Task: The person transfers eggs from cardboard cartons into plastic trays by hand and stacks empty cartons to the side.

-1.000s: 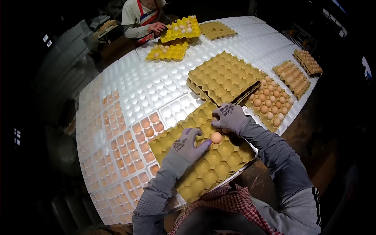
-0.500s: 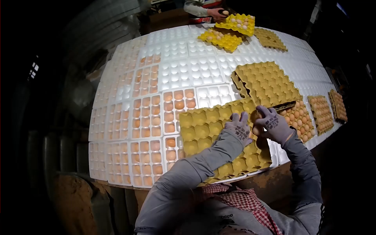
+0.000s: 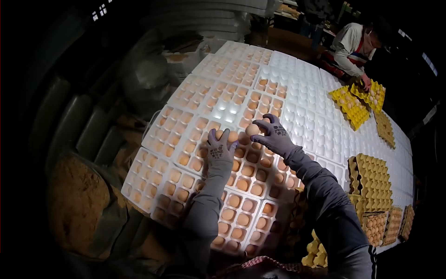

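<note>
Head view: both forearms reach far over the white trays, backs of the hands up. Left hand, fingers half-curled, grasps an egg; right hand, thumb and fingers bent, grasps a second egg just to the right (long axes too small to tell).

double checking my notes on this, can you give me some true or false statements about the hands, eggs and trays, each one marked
1. The left hand and right hand are gloved. True.
2. The right hand is empty. False: it holds an egg.
3. Several white trays hold eggs. True.
4. Another person's hand is at the yellow trays. True.
5. The yellow trays are empty. False: they hold eggs too.
</note>
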A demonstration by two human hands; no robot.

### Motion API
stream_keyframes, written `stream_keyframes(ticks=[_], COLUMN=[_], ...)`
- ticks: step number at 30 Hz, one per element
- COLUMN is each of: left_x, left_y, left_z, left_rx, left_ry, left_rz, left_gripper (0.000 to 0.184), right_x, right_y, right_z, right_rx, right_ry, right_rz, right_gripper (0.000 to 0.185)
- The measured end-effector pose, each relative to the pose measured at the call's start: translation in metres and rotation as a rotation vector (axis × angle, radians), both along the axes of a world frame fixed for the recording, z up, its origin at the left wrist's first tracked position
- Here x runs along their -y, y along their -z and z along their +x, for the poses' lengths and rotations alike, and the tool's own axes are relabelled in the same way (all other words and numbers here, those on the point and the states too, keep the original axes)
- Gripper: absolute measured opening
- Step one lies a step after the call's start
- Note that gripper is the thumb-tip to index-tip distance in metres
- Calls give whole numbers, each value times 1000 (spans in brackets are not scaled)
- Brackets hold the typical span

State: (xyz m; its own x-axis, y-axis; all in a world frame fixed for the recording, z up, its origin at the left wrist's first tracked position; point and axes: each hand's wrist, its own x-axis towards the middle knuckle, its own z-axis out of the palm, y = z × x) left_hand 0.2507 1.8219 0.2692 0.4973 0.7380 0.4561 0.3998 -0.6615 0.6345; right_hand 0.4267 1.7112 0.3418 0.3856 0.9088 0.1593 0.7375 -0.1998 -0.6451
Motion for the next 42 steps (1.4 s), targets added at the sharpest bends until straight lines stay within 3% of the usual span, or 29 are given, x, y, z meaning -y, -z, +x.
stream_keyframes(ticks=[2, 4, 7, 8, 10, 12, 13, 14, 16, 17, 18, 19, 20, 22, 23, 24, 26, 27, 28, 31, 33, 36, 37, 38, 40, 42], left_x=[-36, -56, -78, -92, -122, -155, -162, -166, -180, -178, -175, -176, -174, -151, -141, -104, -48, -24, 4, 48, 61, 60, 57, 53, 48, 50], left_y=[18, 37, 35, 31, 26, 48, 55, 56, 93, 86, 77, 80, 83, 86, 97, 76, 62, 45, 37, 72, 91, 94, 97, 100, 95, 90], left_z=[16, 21, 30, 35, 53, 65, 67, 70, 73, 70, 68, 66, 67, 76, 83, 93, 124, 136, 152, 192, 200, 203, 205, 207, 203, 182], left_rx=[-195, -229, -21, -25, 200, 29, 39, 52, 332, 451, 538, 564, 601, 746, 711, 915, 675, 410, 349, 104, -60, -252, -272, -290, -202, -17], left_ry=[-90, -50, 0, 4, 7, 100, 99, 96, -24, 8, 49, 59, 63, 44, 186, 319, 519, 591, 641, 734, 637, 646, 666, 680, 707, 664], left_rz=[164, 167, -62, -68, -137, -36, -59, -85, -122, -481, -850, -799, -740, -540, -396, -658, -651, -417, -317, -160, 171, 355, 365, 378, 137, 114], left_gripper=[44, 40, 40, 40, 37, 42, 42, 42, 36, 35, 35, 36, 37, 42, 51, 49, 47, 44, 42, 39, 42, 49, 49, 49, 47, 44], right_x=[-69, -117, -157, -163, -174, -192, -198, -210, -230, -238, -232, -223, -214, -171, -131, -91, 1, 49, 96, 237, 323, 415, 444, 450, 471, 452], right_y=[30, 57, 102, 100, 93, 85, 82, 88, 94, 111, 115, 113, 122, 95, 61, 48, 17, -14, -48, -100, -113, -97, -74, -69, -39, -61], right_z=[6, 10, 36, 31, 41, 57, 56, 49, 41, 48, 41, 32, 32, 24, 20, 21, 24, 19, 5, -56, -110, -172, -189, -195, -187, -189], right_rx=[30, 328, 330, 227, 164, 308, 369, 213, 125, 274, 435, 449, 568, 639, 540, 532, 352, 281, 115, 90, 144, 276, 218, 283, 518, 529], right_ry=[80, 169, 126, 250, 182, 14, -25, 106, 29, -78, -15, 37, 45, 17, -106, -162, -81, -5, 109, 438, 434, 256, 263, 226, 199, 257], right_rz=[-5, -146, -165, 12, 39, -387, -193, 78, 399, 352, -39, -146, -21, 31, -75, -94, -2, -20, -57, -86, -266, -731, -716, -720, -594, -457], right_gripper=[51, 48, 42, 36, 34, 36, 36, 34, 40, 43, 42, 41, 42, 39, 37, 35, 32, 36, 38, 41, 67, 97, 101, 89, 69, 56])
